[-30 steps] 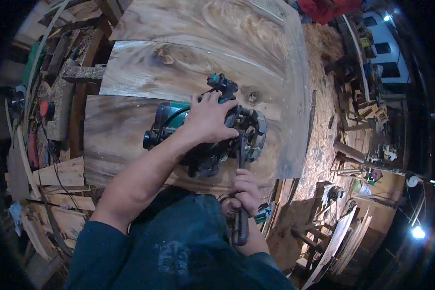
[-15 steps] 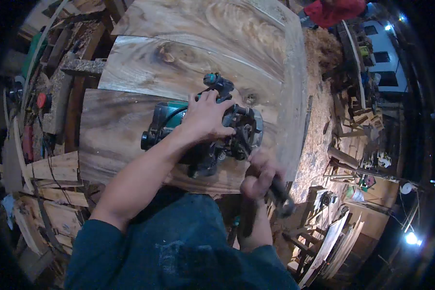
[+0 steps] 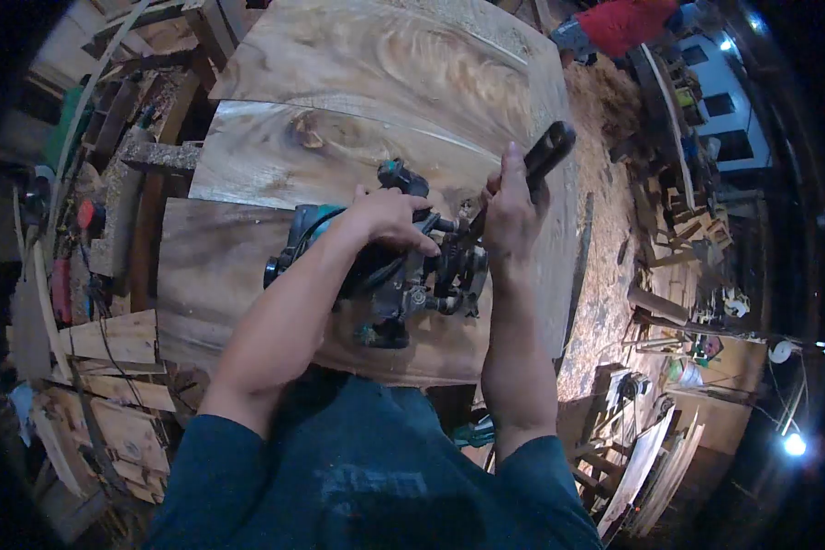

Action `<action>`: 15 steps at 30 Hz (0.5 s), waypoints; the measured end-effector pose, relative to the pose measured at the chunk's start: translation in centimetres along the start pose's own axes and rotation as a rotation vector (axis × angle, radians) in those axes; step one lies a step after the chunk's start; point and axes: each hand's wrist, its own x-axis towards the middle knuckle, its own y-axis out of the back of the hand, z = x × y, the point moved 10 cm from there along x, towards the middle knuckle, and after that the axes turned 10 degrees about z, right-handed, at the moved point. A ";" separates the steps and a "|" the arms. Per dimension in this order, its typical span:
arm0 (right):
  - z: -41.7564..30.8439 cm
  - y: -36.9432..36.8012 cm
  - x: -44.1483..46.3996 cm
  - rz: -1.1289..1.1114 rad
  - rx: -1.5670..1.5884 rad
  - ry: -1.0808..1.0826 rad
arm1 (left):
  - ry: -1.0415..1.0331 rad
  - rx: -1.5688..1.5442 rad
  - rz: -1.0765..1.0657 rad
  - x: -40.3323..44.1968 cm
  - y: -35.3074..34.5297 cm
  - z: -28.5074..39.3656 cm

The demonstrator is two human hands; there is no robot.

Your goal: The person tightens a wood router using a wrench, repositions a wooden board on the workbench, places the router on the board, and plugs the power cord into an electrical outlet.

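A green and black plunge router [image 3: 390, 335] lies on its side on broad wooden boards [image 3: 220, 266]. My left hand [image 3: 390, 218] is closed over its body from above, with the thumb toward the base end. In my right fist is a dark wrench [image 3: 552, 151], its handle end sticking up past my fingers. The wrench's other end reaches in at the base end of the router, around the collet area; its exact contact there is hard to make out. My right hand [image 3: 513, 206] is just right of the router, over the boards.
More grained boards [image 3: 357, 55] lie beyond the router. Wood shavings [image 3: 605, 275] cover the floor to the right. A person in a red shirt [image 3: 623, 26] is at the upper right. Timber offcuts [image 3: 119, 335] lie at the left, and slats [image 3: 642, 467] lean at the lower right.
My right hand has swung the wrench handle upward and away from my body, from the lower right to above the router's base. My left hand still holds the router.
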 end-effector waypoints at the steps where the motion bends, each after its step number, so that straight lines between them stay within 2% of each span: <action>1: -0.1 -0.3 0.4 0.010 -0.018 0.006 | 0.006 0.014 -0.003 0.1 0.1 0.0; 7: -1.0 -2.9 4.5 -0.023 -0.212 0.134 | 0.007 -0.107 -0.109 1.2 -0.2 -0.4; 10: 2.2 -4.7 8.2 -0.060 -0.305 0.078 | 0.021 -0.130 -0.145 1.3 -0.3 -0.3; 13: 4.8 -5.8 10.8 0.016 -0.457 0.111 | 0.041 -0.103 -0.131 1.0 0.2 -0.1; 15: 6.8 -6.7 11.4 -0.061 -0.402 -0.022 | 0.054 -0.115 -0.115 0.8 0.4 -0.2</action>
